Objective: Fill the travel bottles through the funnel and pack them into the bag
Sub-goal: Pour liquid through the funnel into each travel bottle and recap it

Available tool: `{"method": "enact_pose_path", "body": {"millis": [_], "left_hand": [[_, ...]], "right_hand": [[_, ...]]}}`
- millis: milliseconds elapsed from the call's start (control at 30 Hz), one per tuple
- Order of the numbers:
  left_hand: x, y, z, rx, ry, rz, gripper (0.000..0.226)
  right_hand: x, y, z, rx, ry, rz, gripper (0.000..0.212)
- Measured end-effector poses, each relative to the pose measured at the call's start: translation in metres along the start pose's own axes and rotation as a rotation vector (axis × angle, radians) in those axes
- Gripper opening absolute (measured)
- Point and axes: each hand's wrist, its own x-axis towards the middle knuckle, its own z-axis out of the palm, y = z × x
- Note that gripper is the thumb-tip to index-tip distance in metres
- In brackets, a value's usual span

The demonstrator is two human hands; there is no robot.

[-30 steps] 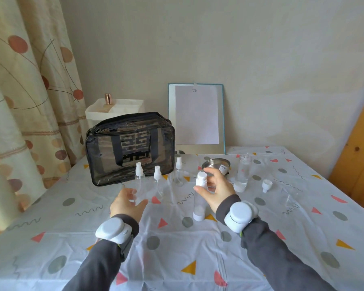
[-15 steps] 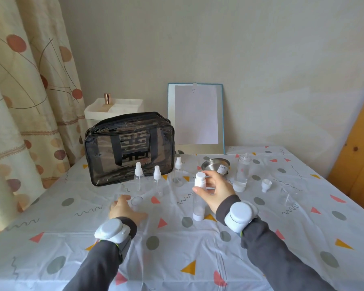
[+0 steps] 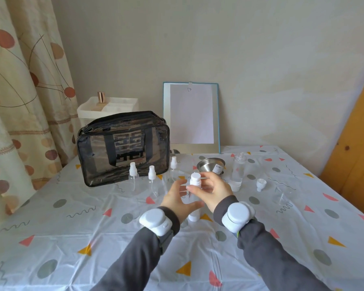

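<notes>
A slim clear travel bottle with a white cap (image 3: 195,177) stands on the dotted tablecloth (image 3: 93,238) at the centre. My right hand (image 3: 213,189) pinches it just under the cap. My left hand (image 3: 180,199) cups its body from the left with spread fingers, the thumb lying across the bottle's front. Behind stand three empty spray bottles (image 3: 151,177) in front of the black see-through bag (image 3: 122,148), which is upright and zipped. A metal funnel (image 3: 208,164) lies behind my right hand.
A tall clear bottle (image 3: 237,171) with a little liquid stands right of the funnel. A small white funnel (image 3: 261,184) and a clear cup (image 3: 282,196) sit further right. A framed board (image 3: 191,116) leans on the wall; a white box (image 3: 107,106) stands behind the bag.
My left hand left the small clear item on the cloth at the left and moved right to the white-capped bottle. My right hand kept its hold on the bottle.
</notes>
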Motion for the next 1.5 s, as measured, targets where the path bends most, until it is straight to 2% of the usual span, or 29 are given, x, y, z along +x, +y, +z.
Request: {"method": "enact_pose_path", "body": {"millis": [133,300,400,567,700,767,900,1067,1300,1500], "left_hand": [[0.002,-0.001,0.008,0.031,0.078,0.017,0.035],[0.002,0.001,0.011,0.072,0.081,0.061,0.026],[0.004,0.001,0.012,0.073,0.045,0.073,0.028],[0.007,0.003,0.008,0.032,-0.059,0.079,0.032],[0.006,0.002,0.009,0.025,-0.007,0.060,0.031],[0.006,0.001,0.009,0.029,0.008,0.047,0.034],[0.006,0.001,0.012,0.013,0.024,0.023,0.034],[0.004,0.001,0.015,0.066,0.069,0.050,0.027],[0.004,0.002,0.016,0.044,0.058,0.029,0.040],[0.006,0.000,0.016,0.033,0.063,0.023,0.042]], "right_hand": [[-0.001,0.004,0.006,0.010,0.060,0.026,0.035],[0.000,0.005,0.004,-0.031,0.085,0.030,0.026],[0.000,0.004,0.000,-0.035,0.036,0.017,0.022],[0.003,0.006,-0.014,0.039,-0.149,-0.015,0.024],[0.007,0.010,-0.022,0.094,-0.031,0.011,0.050],[0.007,0.013,-0.027,0.130,0.026,0.013,0.042],[0.003,0.014,-0.024,0.183,-0.047,0.003,0.029],[0.006,0.009,-0.004,0.175,-0.168,0.048,0.057],[0.011,0.009,-0.012,0.105,-0.010,0.002,0.058],[0.002,0.013,-0.031,0.074,0.005,-0.053,0.039]]}}
